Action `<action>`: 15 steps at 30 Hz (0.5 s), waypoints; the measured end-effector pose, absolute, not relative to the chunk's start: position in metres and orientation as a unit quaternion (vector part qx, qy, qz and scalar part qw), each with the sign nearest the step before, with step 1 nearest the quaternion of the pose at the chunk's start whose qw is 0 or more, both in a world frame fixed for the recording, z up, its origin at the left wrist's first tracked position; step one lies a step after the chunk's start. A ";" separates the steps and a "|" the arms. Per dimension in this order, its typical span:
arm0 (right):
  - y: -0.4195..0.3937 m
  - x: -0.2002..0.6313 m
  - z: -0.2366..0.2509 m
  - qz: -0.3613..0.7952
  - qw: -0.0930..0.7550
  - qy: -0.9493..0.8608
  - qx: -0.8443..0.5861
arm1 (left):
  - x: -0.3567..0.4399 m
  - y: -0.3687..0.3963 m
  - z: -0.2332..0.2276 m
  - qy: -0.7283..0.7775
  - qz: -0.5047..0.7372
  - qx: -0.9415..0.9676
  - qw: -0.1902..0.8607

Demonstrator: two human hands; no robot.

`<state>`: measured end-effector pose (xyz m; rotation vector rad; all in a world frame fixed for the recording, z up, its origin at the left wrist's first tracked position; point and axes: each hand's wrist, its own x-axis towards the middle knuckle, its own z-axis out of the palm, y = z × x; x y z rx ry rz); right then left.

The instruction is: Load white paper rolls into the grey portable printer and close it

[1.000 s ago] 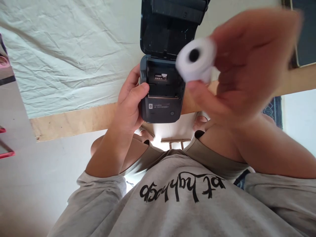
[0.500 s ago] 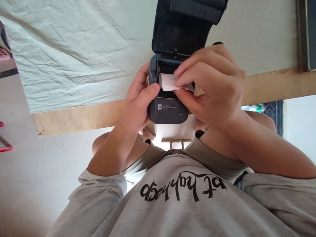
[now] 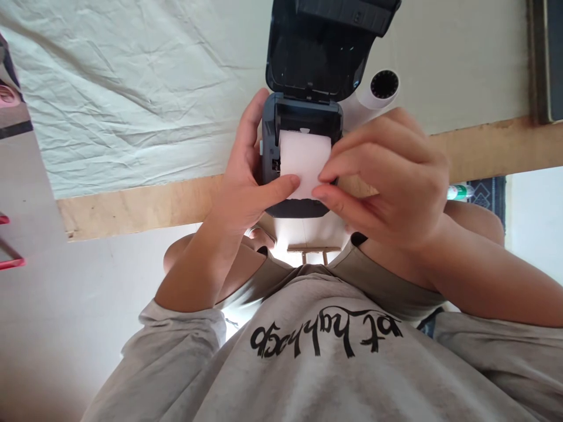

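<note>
Two hands: both on one printer, at frame centre.
Printer [image 3: 303,117]: dark, lid open toward 12 o'clock.
Right hand [image 3: 387,181]: pinching paper strip [image 3: 305,161] at its 4 o'clock corner.
Left hand [image 3: 246,181]: gripping printer's side, thumb pressing strip.
Spare roll [image 3: 382,89]: at printer's 2 o'clock.

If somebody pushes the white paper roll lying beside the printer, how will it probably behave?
The paper roll is a cylinder lying on its side, so it would probably roll away easily. Its hollow core suggests it is light. The paper strip pulled over the printer looks thin, likely floppy and easy to crease.
</note>
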<state>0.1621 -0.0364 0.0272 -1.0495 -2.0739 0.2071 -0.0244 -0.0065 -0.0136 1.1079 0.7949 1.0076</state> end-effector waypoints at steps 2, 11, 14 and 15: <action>-0.036 0.165 0.026 0.082 0.377 -0.808 -0.446 | -0.025 -0.005 -0.014 0.337 0.441 0.500 0.665; -0.035 0.172 0.020 0.165 0.392 -0.776 -0.466 | -0.024 -0.006 -0.007 0.350 0.436 0.494 0.667; -0.030 0.178 0.025 0.187 0.520 -0.689 -0.468 | -0.026 -0.004 -0.008 0.333 0.434 0.505 0.668; -0.028 0.180 0.028 0.212 0.539 -0.659 -0.480 | -0.027 -0.003 -0.009 0.320 0.436 0.511 0.668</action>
